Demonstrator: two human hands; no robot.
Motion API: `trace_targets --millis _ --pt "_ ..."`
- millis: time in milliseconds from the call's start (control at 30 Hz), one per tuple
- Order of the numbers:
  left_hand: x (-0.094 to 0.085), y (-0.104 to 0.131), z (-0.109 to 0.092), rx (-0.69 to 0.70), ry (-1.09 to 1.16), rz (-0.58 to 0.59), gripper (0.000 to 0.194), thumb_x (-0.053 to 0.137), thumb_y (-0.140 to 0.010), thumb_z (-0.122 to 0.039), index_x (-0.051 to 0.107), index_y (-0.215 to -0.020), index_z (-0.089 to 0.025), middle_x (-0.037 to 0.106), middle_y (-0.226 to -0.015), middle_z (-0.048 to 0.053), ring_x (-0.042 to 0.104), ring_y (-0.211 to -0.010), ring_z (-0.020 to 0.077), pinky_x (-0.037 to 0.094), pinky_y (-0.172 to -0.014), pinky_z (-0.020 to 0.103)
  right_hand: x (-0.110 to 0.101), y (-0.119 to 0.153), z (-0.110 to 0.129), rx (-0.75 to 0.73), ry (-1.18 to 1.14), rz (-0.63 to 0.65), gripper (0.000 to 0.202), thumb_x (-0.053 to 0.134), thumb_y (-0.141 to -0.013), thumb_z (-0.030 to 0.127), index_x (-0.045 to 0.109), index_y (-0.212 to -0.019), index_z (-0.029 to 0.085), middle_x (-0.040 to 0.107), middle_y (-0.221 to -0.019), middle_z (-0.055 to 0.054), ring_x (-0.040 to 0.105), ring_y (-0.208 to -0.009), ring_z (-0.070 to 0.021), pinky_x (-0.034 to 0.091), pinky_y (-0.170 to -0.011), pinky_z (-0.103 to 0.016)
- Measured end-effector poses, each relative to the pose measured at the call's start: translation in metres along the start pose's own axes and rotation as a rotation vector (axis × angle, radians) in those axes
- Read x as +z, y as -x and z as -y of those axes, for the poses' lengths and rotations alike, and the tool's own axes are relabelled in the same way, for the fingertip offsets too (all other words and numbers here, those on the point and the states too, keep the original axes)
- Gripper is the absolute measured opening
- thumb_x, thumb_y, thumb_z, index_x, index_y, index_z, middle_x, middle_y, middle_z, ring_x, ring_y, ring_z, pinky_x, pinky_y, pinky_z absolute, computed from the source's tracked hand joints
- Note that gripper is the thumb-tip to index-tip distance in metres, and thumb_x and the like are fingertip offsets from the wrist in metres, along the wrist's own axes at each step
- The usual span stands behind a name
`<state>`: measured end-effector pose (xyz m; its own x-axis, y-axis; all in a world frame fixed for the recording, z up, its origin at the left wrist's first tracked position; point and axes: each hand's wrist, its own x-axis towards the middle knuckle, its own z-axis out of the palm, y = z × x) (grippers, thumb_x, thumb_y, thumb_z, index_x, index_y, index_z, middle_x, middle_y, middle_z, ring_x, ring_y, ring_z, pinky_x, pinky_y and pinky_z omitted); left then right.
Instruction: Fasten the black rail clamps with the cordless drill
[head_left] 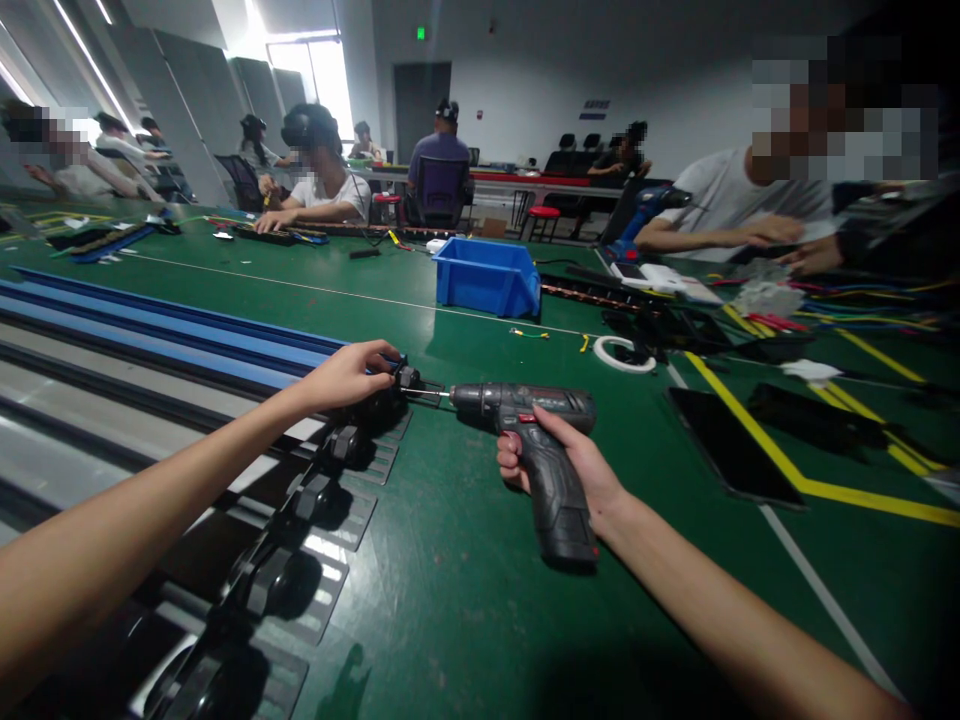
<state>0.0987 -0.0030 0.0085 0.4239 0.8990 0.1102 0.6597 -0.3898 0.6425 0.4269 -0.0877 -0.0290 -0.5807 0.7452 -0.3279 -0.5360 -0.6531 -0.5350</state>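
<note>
A smooth, faintly scuffed green tabletop (450, 580) spreads across the view, its surface giving back a pale glare. Long, straight strips (187, 340) run side by side over its left part, some glossy blue, others silvery grey, with black ridges between them. On the right lies a thin rectangular slab (735, 450), dark and flat, beside yellow lines on the tabletop. Farther back stands an open-topped blue plastic bin (480, 285) with angled walls. The power drill (556, 490) is at the centre, above the tabletop and right of the strips; its dark body is rounded, its handle contoured, with small red accents. Chunky, shiny black fittings (319, 495) line the near ends of the strips, with flat slotted plates (352, 515) jutting out beside them. A smooth white ring (624, 353) lies behind the slab. A slim metal bit (427, 393) projects from the drill toward the farthest fitting.

The right hand (574, 450) is closed around the drill's handle, a finger curled at the trigger. The left hand (352, 375) is half open, fingers gently bent and thumb apart, its tips at the farthest fitting; whether they press on it cannot be told.
</note>
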Motion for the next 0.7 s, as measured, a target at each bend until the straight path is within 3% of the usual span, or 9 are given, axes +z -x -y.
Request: trace_targets --millis 700 --pt "0.0001 -0.0008 0.0003 -0.001 0.011 0.007 0.040 0.059 -0.080 -0.032 0.061 -0.117 -0.016 0.074 -0.099 0.008 0.068 -0.089 0.0224 0.050 -0.083 0.034 0.0026 -0.0007 -0.0037 -0.042 0.051 0.018 0.031 0.055 -0.095 0.039 0.061 -0.085 0.011 0.056 -0.074 -0.004 0.054 -0.066 -0.0115 0.050 -0.062 -0.023"
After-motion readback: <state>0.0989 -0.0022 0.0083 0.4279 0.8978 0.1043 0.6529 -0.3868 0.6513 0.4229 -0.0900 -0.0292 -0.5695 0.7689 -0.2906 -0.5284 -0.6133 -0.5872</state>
